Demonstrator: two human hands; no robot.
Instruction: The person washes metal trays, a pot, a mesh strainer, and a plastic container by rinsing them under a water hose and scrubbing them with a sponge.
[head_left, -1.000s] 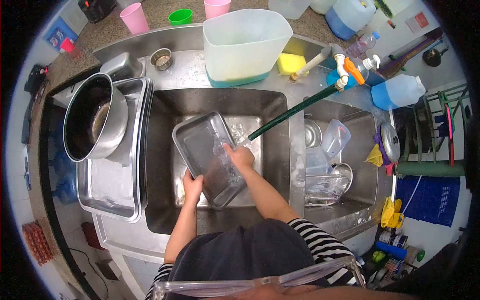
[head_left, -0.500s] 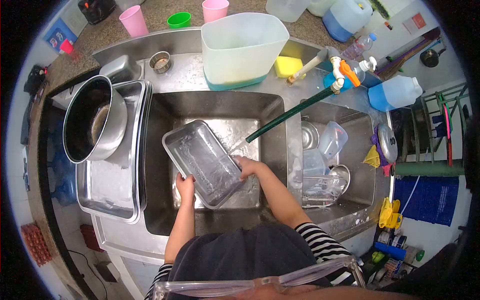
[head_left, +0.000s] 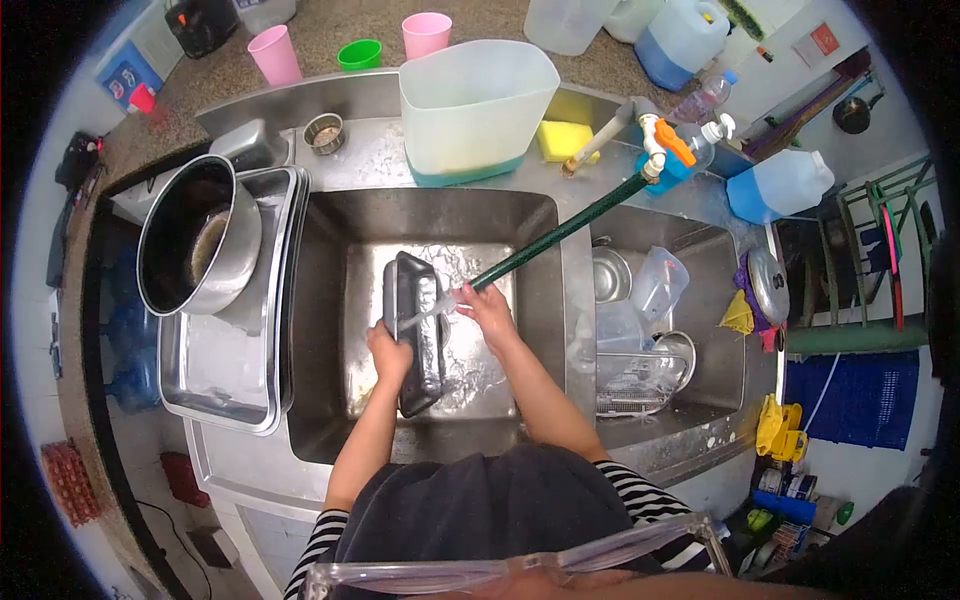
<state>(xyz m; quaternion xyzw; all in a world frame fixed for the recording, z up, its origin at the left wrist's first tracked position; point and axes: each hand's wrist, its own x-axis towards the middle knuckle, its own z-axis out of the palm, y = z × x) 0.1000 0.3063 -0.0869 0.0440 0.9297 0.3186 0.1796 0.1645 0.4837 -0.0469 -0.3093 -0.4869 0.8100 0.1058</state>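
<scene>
A rectangular metal pan (head_left: 425,335) is tipped on its side in the large sink basin (head_left: 330,400), its underside turned up toward me. My left hand (head_left: 388,352) grips the pan by its left edge, fingers closed around it. At the mouth of the green hose (head_left: 560,235), my right hand (head_left: 487,315) has its fingers closed about the end. Water streams from there leftward onto the pan. The inside of the pan is hidden from view.
Stacked trays (head_left: 220,375) carry a large pot (head_left: 200,235) on the left. Behind the basin stand a translucent container (head_left: 475,115) and a yellow sponge (head_left: 565,142). The right basin (head_left: 715,375) holds a plastic jug (head_left: 660,285) and metal strainers. An orange-handled tap (head_left: 675,145) feeds the hose.
The pan has turned from lying face up at a slant to standing on its side. My right hand has left the pan's edge and moved up to the hose end. The water now sprays leftward.
</scene>
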